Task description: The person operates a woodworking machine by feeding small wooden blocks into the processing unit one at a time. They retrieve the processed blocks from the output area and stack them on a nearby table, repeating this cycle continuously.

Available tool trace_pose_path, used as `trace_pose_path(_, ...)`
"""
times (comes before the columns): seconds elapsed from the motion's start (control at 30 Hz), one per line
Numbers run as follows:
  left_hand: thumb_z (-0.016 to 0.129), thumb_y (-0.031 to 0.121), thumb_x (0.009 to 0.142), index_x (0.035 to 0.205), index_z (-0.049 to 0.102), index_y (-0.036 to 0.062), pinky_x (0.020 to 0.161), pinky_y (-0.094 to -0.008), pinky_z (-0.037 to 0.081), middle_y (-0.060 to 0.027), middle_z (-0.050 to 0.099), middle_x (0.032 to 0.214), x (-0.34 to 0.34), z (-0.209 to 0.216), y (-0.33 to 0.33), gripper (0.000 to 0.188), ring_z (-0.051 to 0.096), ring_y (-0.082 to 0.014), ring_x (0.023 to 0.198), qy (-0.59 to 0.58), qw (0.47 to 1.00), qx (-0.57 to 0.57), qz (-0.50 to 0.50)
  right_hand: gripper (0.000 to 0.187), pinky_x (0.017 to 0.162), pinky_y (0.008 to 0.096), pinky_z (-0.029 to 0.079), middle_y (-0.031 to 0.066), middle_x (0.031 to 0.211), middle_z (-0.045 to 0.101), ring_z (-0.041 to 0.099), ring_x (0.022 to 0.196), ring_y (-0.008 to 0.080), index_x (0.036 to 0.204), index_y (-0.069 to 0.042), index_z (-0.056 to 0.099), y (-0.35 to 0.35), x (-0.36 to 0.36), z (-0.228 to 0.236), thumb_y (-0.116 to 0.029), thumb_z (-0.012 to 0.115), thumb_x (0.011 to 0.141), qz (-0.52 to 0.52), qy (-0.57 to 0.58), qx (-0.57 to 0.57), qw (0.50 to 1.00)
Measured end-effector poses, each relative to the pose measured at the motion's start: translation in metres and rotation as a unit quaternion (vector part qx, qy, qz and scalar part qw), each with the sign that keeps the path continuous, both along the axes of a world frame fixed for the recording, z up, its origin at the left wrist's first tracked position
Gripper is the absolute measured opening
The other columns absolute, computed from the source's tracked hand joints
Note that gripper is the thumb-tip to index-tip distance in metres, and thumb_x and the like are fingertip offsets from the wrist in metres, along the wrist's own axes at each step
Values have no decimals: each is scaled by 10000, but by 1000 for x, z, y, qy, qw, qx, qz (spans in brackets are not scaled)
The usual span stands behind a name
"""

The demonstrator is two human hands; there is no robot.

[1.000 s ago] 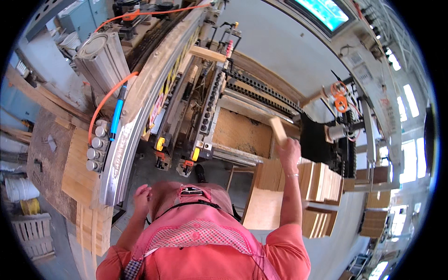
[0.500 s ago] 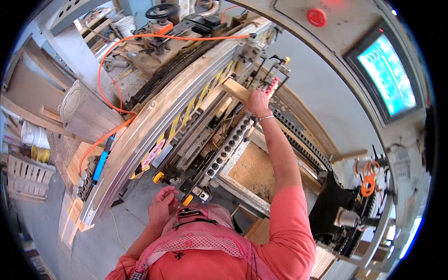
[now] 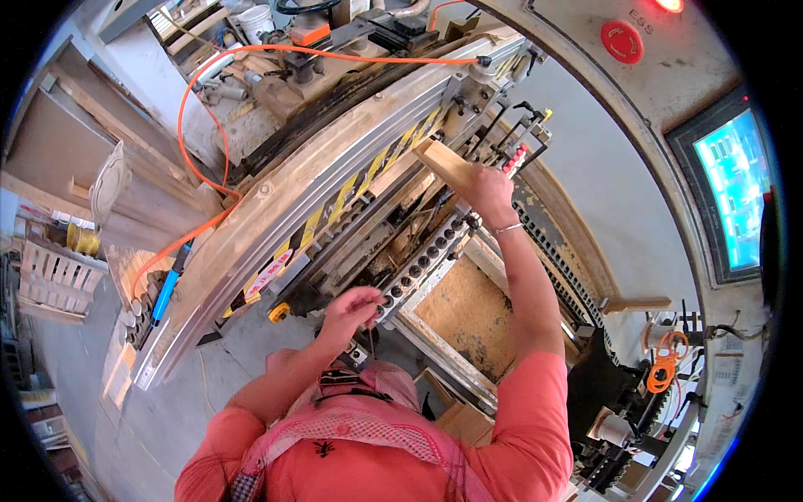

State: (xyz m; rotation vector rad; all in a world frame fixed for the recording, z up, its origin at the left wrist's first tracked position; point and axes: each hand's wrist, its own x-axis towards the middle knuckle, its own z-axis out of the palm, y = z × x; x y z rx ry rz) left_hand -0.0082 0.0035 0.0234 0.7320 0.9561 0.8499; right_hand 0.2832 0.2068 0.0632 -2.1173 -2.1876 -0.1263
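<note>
Wooden block (image 3: 443, 163): above or on the machine's rails (image 3: 345, 251); far end near the beam (image 3: 341, 199) with yellow-and-black striped tape; apparently mid-placing or squaring up across the rails
Right hand (image 3: 488, 194): wrapped around the block's near end; thumb and fingers gripping, arm stretched well forward
Left hand (image 3: 350, 316): raised near the close end of a row of black round fittings (image 3: 415, 272); fingers loosely curled; cannot tell whether pinching something small, touching a fitting or merely hovering
Next move at the rails: probably calls for settling the block level and square, then releasing without a nudge; left fingertips best kept clear of the fittings
Block underside: out of sight; cannot tell whether bearing on the rails or lifted, nor whether one piece or two stacked
Right fingertips: mostly hidden behind knuckles and wood
Left fingers: softened by blur
Screen (image 3: 736, 201): lit at the right, too washed out to make out
</note>
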Motion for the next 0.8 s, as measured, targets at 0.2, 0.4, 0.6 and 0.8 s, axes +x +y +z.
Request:
trace_pose_path(0.2,534,85,870,1080,540,35,589,-215,434,-34,606,978,32,-3,17,217,556,-94,747,11,995,46,-90,337,661,401,511,159,786,635,629,758,314,831,-48,620,16,5,-2,-307,701,632,1,-7,-50,999)
trace_pose_path(0.4,518,56,869,1086,539,36,589,-217,435,-48,608,988,13,-12,-7,219,552,-101,752,-3,996,3,-86,367,687,392,514,171,806,637,628,776,320,826,-37,627,30,-4,-9,-309,716,596,8,18,-110,994)
trace_pose_path(0.6,530,51,863,1110,524,33,612,-224,440,-58,607,1000,-3,-16,-16,248,548,-101,758,-43,997,-5,-62,210,669,408,520,169,803,639,634,782,322,816,-36,638,22,10,7,-196,638,680,4,-25,-30,999)
trace_pose_path(0.8,554,90,867,1238,432,43,660,-237,455,-48,555,1113,12,-9,-5,394,543,-102,833,-37,997,32,-57,373,597,340,516,106,679,636,624,597,234,746,-28,623,-70,6,47,-348,741,595,83,117,-110,984)
